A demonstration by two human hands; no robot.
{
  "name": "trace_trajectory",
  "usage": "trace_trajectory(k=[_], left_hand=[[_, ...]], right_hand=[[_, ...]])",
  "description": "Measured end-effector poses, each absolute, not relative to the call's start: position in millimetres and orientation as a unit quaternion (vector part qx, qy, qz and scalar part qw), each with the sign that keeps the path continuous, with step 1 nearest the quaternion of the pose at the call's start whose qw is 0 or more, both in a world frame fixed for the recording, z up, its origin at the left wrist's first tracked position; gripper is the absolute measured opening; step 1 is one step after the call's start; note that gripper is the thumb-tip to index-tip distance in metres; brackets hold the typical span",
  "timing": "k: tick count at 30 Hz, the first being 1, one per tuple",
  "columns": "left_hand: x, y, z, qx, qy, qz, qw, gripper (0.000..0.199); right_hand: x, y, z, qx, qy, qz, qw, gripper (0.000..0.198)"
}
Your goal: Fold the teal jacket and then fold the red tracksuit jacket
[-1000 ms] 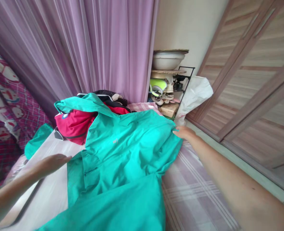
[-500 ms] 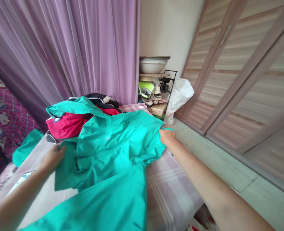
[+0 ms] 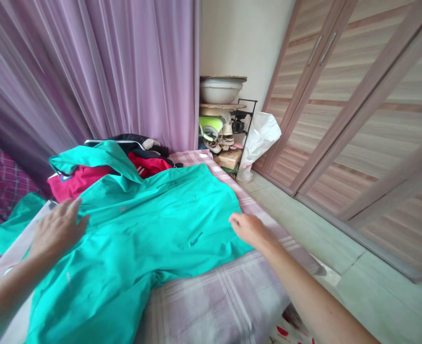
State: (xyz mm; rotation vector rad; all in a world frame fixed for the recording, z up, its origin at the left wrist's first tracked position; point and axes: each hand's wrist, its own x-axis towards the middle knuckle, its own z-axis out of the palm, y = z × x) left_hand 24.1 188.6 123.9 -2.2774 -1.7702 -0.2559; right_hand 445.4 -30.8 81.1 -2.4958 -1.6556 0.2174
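Beyond the bed's [image 3: 211, 306] far corner, a black metal rack [image 3: 247, 138] holds pale shoes [image 3: 213, 145] and a brown cardboard box [image 3: 229, 158], a round white basin [image 3: 221, 91] above them; a white plastic bag [image 3: 261, 138] stands beside it. A rumpled bright-green cloth garment [image 3: 189, 210] with a short dark slit lies across the bed, short of its right edge. The left hand's [image 3: 58, 227] grip is spread, holding nothing; the right hand [image 3: 248, 229] curls at the garment's edge, any pinch indistinguishable.
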Motion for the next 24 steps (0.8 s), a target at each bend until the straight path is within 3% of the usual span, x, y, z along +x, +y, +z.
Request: trace_trajectory(k=[3, 8, 24], left_hand=[[43.7, 172.6, 67.3, -0.852, -0.509, -0.08, 0.09, 0.054], [46.7, 133.0, 21.1, -0.893, -0.447, -0.048, 0.014, 0.05], [40.5, 126.1, 3.2, -0.9, -0.434, -0.025, 0.034, 0.052]], right_hand=[[484.8, -24.9, 89.2, -0.891, -0.451, 0.026, 0.034, 0.036], [507.3, -12.9, 75.2, -0.912, -0.4, 0.085, -0.035, 0.033], [493.4, 8.9, 73.0, -0.904, -0.415, 0.099, -0.009, 0.043]])
